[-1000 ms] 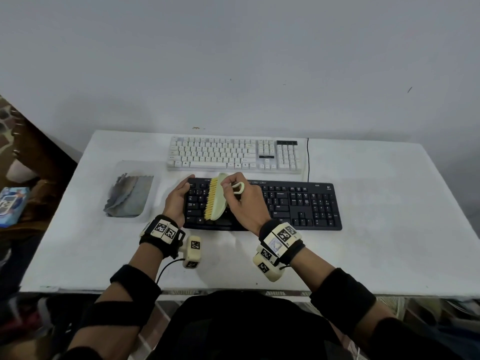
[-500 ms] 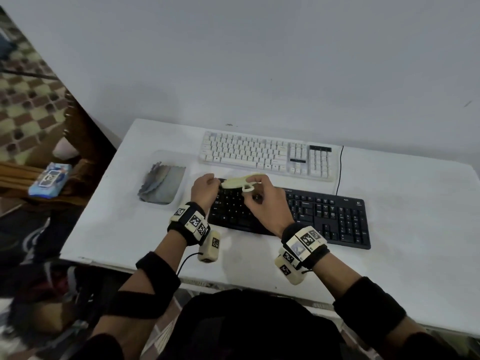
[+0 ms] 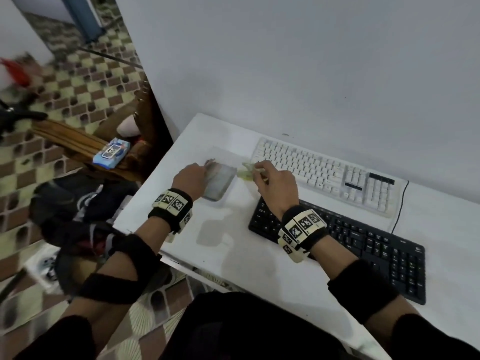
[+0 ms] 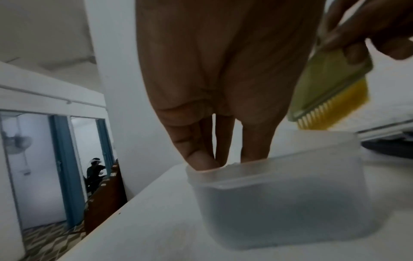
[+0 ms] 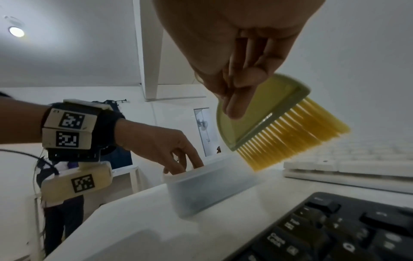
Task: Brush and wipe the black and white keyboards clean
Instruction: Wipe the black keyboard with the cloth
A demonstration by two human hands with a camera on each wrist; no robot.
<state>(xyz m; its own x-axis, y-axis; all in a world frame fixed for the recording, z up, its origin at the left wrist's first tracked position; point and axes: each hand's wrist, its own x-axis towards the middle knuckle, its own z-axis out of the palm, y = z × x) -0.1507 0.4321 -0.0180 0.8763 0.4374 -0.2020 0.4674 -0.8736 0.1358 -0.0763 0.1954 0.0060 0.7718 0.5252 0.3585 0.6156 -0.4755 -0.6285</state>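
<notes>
A white table (image 3: 233, 255) stands against a plain grey wall, and to the left of it the patterned floor is visible with some bags and a blue packet. On the table the white keyboard (image 3: 324, 172) lies at the far side, and the black keyboard (image 3: 363, 245) lies just near of it, closer to the person. At the far left of both keyboards stands a translucent plastic container (image 4: 279, 194), and inside it lies a grey cloth (image 3: 218, 180).

The right hand (image 3: 275, 183) holds the brush (image 5: 274, 123) by its pale green back. Thumb and fingers pinch it from both sides, and the yellow bristles point down, above the right edge of the container and near the left end of the white keyboard. The left hand (image 3: 189, 178) reaches into the container with fingers (image 4: 223, 139) straight and close together; the rim hides the tips, so I cannot tell if they already pinch the cloth.

I judge the cloth to be light and soft, so it will fold and hang when it is lifted. It is better to take it at an edge or a corner with a pinch. The container also looks light and may slide or tip if the cloth catches on the rim. The brush looks stiff and light, and its flat back gives a good place for the hold
</notes>
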